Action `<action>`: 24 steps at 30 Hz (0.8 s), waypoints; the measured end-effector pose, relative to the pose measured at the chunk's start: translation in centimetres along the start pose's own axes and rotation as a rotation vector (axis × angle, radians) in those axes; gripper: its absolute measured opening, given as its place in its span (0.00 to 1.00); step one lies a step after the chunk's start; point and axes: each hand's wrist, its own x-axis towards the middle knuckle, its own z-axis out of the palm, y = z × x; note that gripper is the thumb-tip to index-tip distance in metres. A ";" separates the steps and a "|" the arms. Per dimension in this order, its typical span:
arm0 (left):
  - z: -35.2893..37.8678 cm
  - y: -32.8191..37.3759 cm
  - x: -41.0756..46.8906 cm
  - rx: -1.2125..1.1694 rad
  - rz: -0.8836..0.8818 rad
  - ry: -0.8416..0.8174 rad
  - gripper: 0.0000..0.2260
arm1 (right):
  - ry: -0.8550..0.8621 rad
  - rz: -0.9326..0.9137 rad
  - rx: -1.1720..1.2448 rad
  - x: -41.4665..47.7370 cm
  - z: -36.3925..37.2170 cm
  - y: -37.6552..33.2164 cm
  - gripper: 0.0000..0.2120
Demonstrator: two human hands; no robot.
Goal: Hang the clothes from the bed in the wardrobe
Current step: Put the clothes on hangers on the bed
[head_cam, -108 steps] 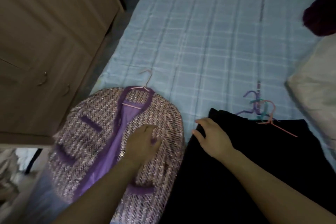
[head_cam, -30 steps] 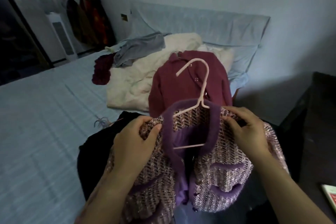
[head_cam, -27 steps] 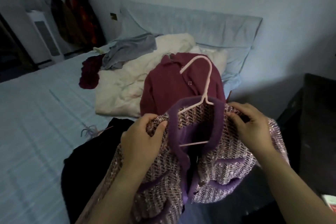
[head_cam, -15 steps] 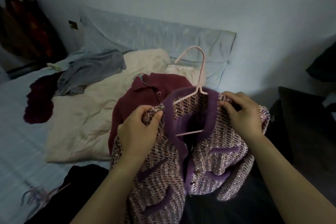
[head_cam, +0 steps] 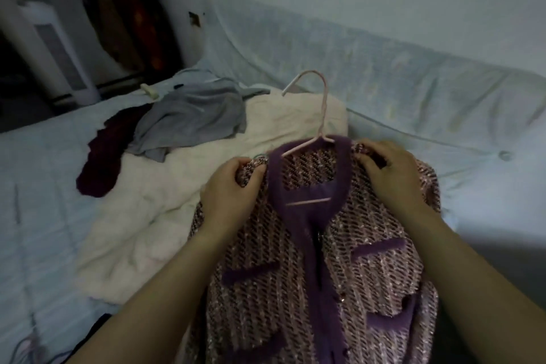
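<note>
While no writing shows, both hands' grip (head_cam: 229, 186) (head_cam: 390, 171) pinches tweed jacket (head_cam: 310, 275) shoulders.

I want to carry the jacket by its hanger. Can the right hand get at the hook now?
Probably yes. The hook stands bare above the collar, just beside the right hand, but that hand must first release the jacket shoulder.

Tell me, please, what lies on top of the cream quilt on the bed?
A crumpled grey garment lies on the cream quilt, with a dark maroon garment at its left edge. The held tweed jacket hides the quilt's right part.
</note>
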 end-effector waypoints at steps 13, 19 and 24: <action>1.8 -14.9 -2.0 0.377 0.006 -0.269 0.28 | -0.539 -0.148 0.057 -2.9 16.6 -3.3 0.19; -6.5 -21.3 -10.6 0.502 -0.280 -0.271 0.32 | -0.820 -0.291 0.240 -11.2 21.5 -14.7 0.25; -15.6 -28.7 -19.7 0.535 -0.441 -0.221 0.31 | -1.039 -0.365 0.315 -20.5 26.5 -23.5 0.21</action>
